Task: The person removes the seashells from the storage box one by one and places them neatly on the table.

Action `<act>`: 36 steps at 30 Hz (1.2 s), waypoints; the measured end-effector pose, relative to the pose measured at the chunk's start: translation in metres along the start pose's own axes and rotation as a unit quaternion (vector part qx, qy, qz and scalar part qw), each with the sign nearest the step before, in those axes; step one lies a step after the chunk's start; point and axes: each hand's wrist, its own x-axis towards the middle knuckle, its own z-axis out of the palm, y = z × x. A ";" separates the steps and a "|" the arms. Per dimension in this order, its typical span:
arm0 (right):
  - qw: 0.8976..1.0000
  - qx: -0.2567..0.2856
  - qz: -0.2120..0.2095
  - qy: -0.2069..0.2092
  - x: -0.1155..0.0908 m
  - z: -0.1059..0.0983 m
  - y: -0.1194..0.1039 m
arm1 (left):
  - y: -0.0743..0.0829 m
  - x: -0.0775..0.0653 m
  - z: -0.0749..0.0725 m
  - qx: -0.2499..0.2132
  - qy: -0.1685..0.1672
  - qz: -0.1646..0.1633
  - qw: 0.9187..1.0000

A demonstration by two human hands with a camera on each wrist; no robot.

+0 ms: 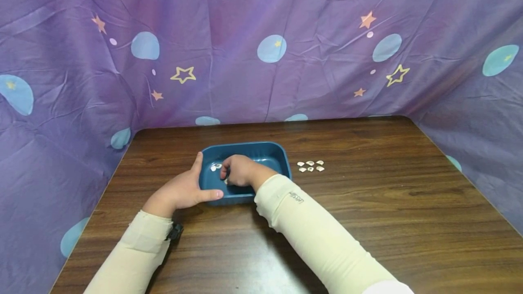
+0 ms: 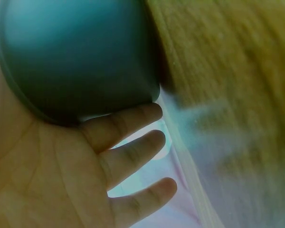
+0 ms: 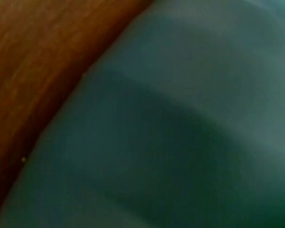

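The right hand (image 1: 241, 170) reaches into a blue plastic basin (image 1: 267, 150), its fingers curled downward. At its fingertips a small pale shell (image 1: 226, 182) shows, apparently pinched; the hand covers most of it. Two white shells (image 1: 215, 167) lie on the basin floor just left of that hand. My left hand (image 1: 181, 189) spans the basin's near left corner, thumb along the near rim and fingers against the left wall. In the left wrist view, the fingers (image 2: 133, 152) stretch out straight beside the dark basin wall (image 2: 85, 61). The right wrist view shows only a blurred basin wall (image 3: 133, 133).
To the right of the basin, several small shells (image 1: 310, 166) lie on the table in two short rows. The brown wood-grain table (image 1: 367, 221) ends at a purple curtain (image 1: 229, 26) printed with stars and blue ovals.
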 end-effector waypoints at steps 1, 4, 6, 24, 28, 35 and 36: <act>1.000 0.000 0.000 -0.001 0.000 0.000 0.000 | 0.000 0.000 0.000 0.000 0.000 -0.001 1.000; 1.000 -0.004 0.003 -0.008 0.000 0.000 0.001 | 0.000 0.000 0.000 0.001 -0.001 -0.002 1.000; 1.000 -0.006 0.004 -0.011 0.000 -0.001 0.001 | 0.000 0.000 0.000 0.001 -0.001 -0.001 1.000; 1.000 -0.005 0.001 -0.013 0.000 0.000 0.001 | -0.001 0.000 0.000 -0.006 -0.005 -0.005 1.000; 1.000 -0.004 -0.001 -0.013 0.000 0.000 0.001 | -0.001 0.000 0.000 -0.006 -0.003 -0.005 1.000; 1.000 -0.006 0.000 -0.012 0.001 0.000 0.001 | -0.001 0.000 0.001 0.001 -0.003 -0.002 1.000; 1.000 -0.007 -0.001 -0.012 0.002 0.000 0.002 | -0.001 0.000 0.001 0.001 -0.003 -0.002 1.000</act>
